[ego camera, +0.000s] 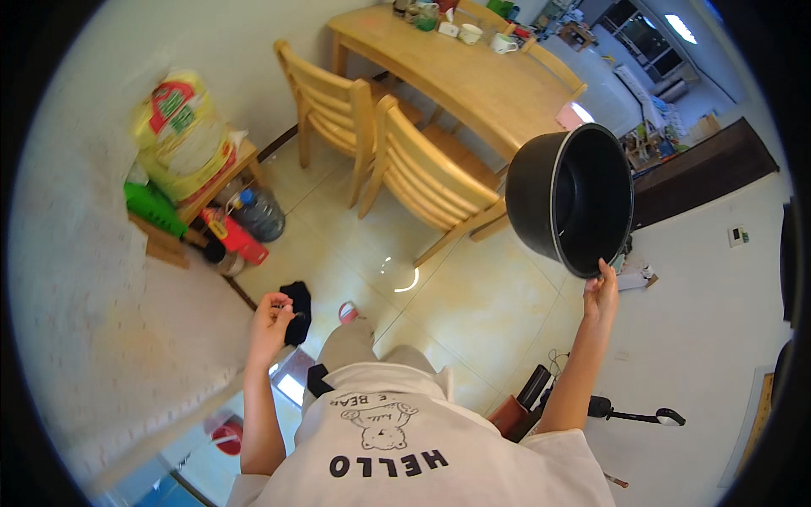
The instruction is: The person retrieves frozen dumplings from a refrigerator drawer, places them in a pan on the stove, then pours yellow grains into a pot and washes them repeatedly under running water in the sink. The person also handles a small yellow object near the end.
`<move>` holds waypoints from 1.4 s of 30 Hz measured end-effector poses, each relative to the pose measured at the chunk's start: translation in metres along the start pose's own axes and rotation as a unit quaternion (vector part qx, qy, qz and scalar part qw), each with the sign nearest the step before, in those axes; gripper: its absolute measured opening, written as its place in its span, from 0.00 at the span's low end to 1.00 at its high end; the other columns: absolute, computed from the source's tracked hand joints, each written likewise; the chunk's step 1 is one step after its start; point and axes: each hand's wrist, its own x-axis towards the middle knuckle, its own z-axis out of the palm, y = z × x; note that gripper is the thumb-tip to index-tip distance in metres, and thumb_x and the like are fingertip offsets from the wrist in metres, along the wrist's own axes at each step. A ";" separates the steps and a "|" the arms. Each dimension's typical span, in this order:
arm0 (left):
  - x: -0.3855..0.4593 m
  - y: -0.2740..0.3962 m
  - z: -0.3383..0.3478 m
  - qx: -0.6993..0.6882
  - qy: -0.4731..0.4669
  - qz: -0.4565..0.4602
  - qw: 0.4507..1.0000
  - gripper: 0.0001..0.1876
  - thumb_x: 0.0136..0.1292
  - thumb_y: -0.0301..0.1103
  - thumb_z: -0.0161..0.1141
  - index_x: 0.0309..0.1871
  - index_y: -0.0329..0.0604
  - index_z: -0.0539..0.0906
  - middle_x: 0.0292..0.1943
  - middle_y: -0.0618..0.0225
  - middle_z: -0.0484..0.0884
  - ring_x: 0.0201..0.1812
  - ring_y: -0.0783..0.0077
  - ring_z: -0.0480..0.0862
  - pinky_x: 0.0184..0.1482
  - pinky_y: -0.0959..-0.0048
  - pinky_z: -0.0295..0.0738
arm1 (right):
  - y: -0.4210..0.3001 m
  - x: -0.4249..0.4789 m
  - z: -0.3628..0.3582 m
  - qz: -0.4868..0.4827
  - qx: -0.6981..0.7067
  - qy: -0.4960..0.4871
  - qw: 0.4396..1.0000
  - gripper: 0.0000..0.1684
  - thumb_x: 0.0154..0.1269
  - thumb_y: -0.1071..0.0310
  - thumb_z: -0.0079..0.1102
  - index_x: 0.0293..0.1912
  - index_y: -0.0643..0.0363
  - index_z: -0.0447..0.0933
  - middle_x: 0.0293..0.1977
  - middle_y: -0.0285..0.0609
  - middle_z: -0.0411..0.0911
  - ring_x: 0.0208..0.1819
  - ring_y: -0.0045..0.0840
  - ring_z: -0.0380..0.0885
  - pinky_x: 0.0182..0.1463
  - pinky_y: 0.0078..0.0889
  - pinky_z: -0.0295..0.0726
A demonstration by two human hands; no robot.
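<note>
My right hand point(600, 293) grips the lower rim of a deep black cooking pot point(535, 190). The pot is tipped on its side in the air, its mouth turned to the right. Its dark inside shows nothing in it. On the left, my left hand point(272, 320) is raised with fingers curled and thumb near the forefinger. A black, cloth-like item point(296, 336) appears right beside those fingertips. Whether the fingers hold it or only overlap it in view, I cannot tell.
Ahead stand a wooden dining table point(437, 54) with cups and two wooden chairs point(437, 180). At left, a small wooden stand point(222, 184) bears a yellow sack point(184, 146). Beside it are a plastic water bottle point(260, 215) and a red box point(237, 237). A white wall point(690, 285) runs along the right.
</note>
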 end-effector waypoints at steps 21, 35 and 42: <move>0.101 0.026 -0.001 0.023 0.275 -0.147 0.950 0.08 0.59 0.33 0.51 0.38 0.39 0.71 0.33 0.69 0.74 0.31 0.78 0.74 0.35 0.80 0.68 | 0.163 0.548 -0.022 -0.008 -0.307 -0.101 0.946 0.09 0.59 0.72 0.37 0.37 0.67 0.64 0.26 0.37 0.72 0.28 0.20 0.72 0.52 0.53 0.58; 0.130 -0.029 0.003 -0.027 0.309 -0.215 0.926 0.13 0.56 0.33 0.54 0.43 0.38 0.69 0.33 0.68 0.75 0.30 0.78 0.76 0.34 0.79 0.70 | 0.113 0.403 0.120 -0.034 -0.286 0.262 0.921 0.28 0.53 0.56 0.54 0.40 0.77 0.69 0.35 0.55 0.74 0.35 0.37 0.74 0.35 0.33 0.75; 0.150 -0.079 -0.079 0.006 0.346 -0.246 0.906 0.17 0.55 0.33 0.54 0.48 0.40 0.68 0.38 0.64 0.75 0.32 0.73 0.76 0.38 0.76 0.71 | 0.112 0.291 0.344 -0.274 -0.249 -0.035 0.928 0.13 0.55 0.66 0.53 0.33 0.68 0.70 0.28 0.45 0.74 0.29 0.26 0.74 0.32 0.20 0.75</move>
